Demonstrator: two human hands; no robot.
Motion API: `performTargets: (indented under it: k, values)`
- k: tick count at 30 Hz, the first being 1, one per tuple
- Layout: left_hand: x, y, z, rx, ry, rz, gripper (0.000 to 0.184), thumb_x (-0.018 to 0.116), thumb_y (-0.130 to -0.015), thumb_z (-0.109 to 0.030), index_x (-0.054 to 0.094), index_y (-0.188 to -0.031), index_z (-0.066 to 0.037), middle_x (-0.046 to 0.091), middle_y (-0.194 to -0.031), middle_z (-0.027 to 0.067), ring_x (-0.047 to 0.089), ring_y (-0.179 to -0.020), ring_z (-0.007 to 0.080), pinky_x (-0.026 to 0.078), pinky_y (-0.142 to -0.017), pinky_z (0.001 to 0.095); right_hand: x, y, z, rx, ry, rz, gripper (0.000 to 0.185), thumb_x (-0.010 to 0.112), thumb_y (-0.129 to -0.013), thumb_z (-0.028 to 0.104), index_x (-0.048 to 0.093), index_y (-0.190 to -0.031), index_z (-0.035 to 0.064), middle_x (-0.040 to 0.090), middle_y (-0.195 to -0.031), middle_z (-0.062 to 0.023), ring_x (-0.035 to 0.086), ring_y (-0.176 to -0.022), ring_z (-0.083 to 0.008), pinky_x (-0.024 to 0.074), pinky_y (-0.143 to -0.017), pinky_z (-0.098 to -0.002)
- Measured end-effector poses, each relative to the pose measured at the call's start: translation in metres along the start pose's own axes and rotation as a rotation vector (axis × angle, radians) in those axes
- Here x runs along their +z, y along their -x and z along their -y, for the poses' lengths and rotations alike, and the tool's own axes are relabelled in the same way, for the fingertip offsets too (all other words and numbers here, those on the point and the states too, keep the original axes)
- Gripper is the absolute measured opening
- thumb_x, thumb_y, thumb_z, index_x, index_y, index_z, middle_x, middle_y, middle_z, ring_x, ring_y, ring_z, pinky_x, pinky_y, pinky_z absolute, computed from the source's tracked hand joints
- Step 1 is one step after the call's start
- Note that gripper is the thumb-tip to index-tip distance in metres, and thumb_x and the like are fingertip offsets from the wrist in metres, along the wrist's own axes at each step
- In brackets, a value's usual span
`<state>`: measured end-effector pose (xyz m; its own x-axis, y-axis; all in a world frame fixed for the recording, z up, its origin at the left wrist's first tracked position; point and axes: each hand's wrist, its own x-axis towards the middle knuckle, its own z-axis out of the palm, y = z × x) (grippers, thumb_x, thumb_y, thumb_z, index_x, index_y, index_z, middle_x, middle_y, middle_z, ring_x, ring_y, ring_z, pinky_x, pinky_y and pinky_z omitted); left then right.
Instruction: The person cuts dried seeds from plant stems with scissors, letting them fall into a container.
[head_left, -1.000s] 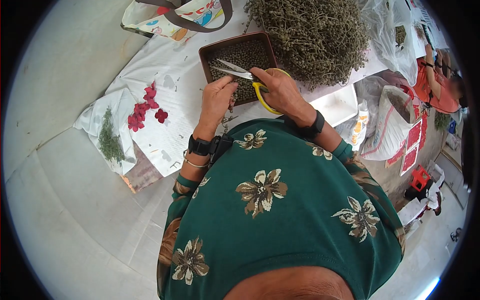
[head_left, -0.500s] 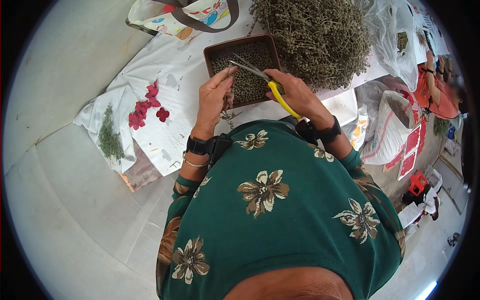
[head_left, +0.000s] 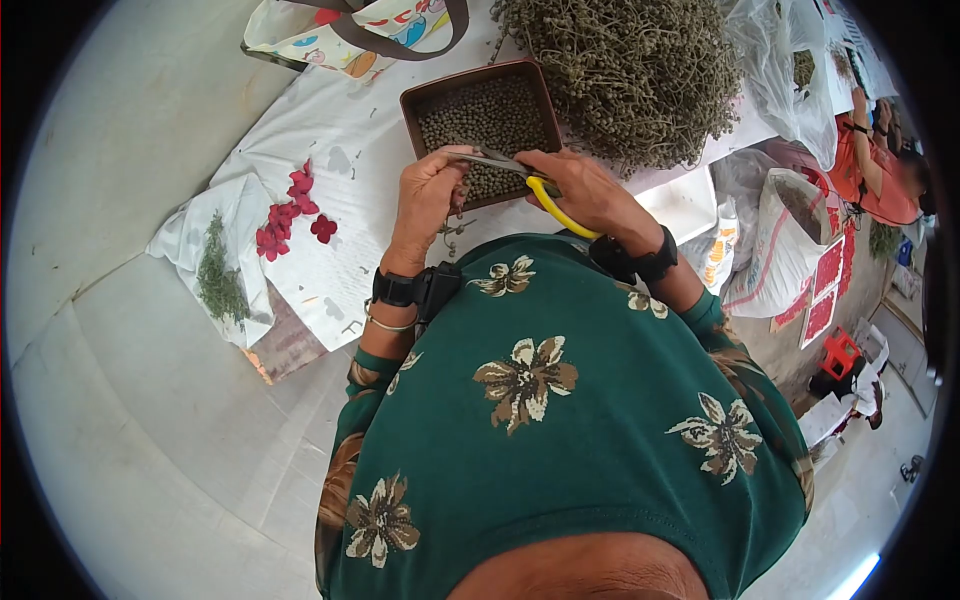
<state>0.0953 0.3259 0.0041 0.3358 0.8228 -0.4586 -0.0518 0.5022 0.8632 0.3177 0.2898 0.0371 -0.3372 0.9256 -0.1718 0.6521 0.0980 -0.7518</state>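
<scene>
The scissors point(head_left: 505, 163) are positioned over the near part of the tray point(head_left: 480, 71), handle beyond its near right corner. Compared with the previous frame, the blades are closer together and lie flatter; the tips have lowered to the fingertips of the left hand point(head_left: 430, 195). The long axis runs crosswise over the tray, tips pointing left and slightly away from the wearer. The right hand point(head_left: 590, 195) grips the handle. The left hand, at the tray's near left corner, pinches a sprig point(head_left: 455, 235).

Red stool point(head_left: 841, 352), pale floor point(head_left: 868, 502); bright strip point(head_left: 856, 578), perhaps lamp.
</scene>
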Motion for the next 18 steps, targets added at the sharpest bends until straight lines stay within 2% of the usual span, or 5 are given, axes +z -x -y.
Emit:
performTargets:
  k: [6, 10, 13, 18]
  values:
    - [0.005, -0.002, 0.000, 0.009, -0.048, -0.036, 0.017, 0.054, -0.090, -0.009, 0.065, -0.101, -0.002, 0.053, -0.063, -0.0021, 0.046, -0.051, 0.0031, 0.036, -0.045, 0.0176, 0.005, 0.000, 0.003, -0.024, -0.043, -0.064, 0.038, 0.065, -0.083, 0.015, 0.056, -0.119, 0.0048, 0.062, -0.086, -0.0189, 0.059, -0.077, -0.0351, 0.0467, -0.071, -0.0418]
    - [0.007, -0.003, 0.000, 0.012, -0.039, -0.053, 0.014, 0.055, -0.089, -0.009, 0.064, -0.098, -0.003, 0.053, -0.062, -0.0020, 0.047, -0.051, 0.0033, 0.037, -0.045, 0.0173, 0.005, -0.002, 0.003, -0.033, -0.013, -0.064, 0.037, 0.065, -0.083, 0.013, 0.057, -0.119, 0.0049, 0.063, -0.088, -0.0179, 0.059, -0.079, -0.0339, 0.0474, -0.070, -0.0406]
    - [0.006, -0.003, -0.001, -0.002, -0.035, -0.052, 0.012, 0.055, -0.088, -0.009, 0.063, -0.095, -0.003, 0.053, -0.062, -0.0021, 0.047, -0.051, 0.0033, 0.037, -0.046, 0.0171, 0.008, -0.001, 0.001, -0.103, 0.032, -0.151, 0.037, 0.063, -0.080, 0.010, 0.057, -0.116, 0.0036, 0.064, -0.088, -0.0174, 0.059, -0.084, -0.0355, 0.0464, -0.073, -0.0430]
    - [0.006, -0.002, -0.005, -0.027, -0.057, -0.018, 0.010, 0.054, -0.087, -0.008, 0.062, -0.091, -0.003, 0.053, -0.061, -0.0025, 0.047, -0.051, 0.0032, 0.037, -0.046, 0.0174, 0.010, -0.003, -0.002, -0.158, 0.063, -0.192, 0.038, 0.064, -0.078, 0.009, 0.057, -0.115, 0.0042, 0.064, -0.088, -0.0174, 0.059, -0.083, -0.0348, 0.0468, -0.073, -0.0420]
